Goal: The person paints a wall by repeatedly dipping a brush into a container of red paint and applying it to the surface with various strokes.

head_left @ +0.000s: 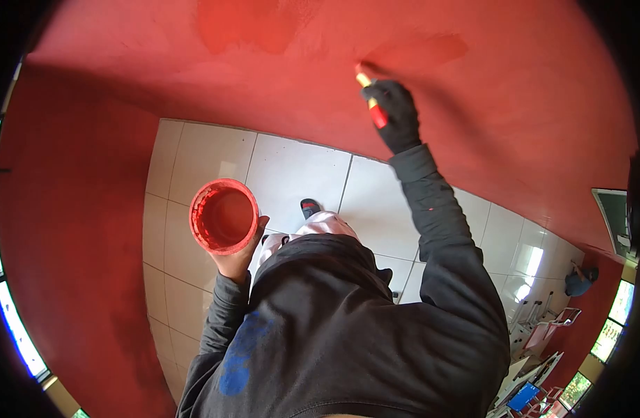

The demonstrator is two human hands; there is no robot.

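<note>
My left hand [242,259] is wrapped round the side and underside of a red paint pot [203,240], with red paint inside and smeared round its inner wall. In a dark glove, my right hand [395,115] grips a paintbrush [378,113] with a red and yellow handle. The brush's tip is at the red wall [313,90]; whether the bristles press on it is hard to tell. Darker, wet-looking red patches show on the wall above and to both sides of the brush.
White floor tiles [299,171] run along the foot of the wall. A second red wall [76,230] stands at the left, with narrow windows beyond. At the far right are a person [580,280], several chairs [543,331] and a dark framed panel [610,221].
</note>
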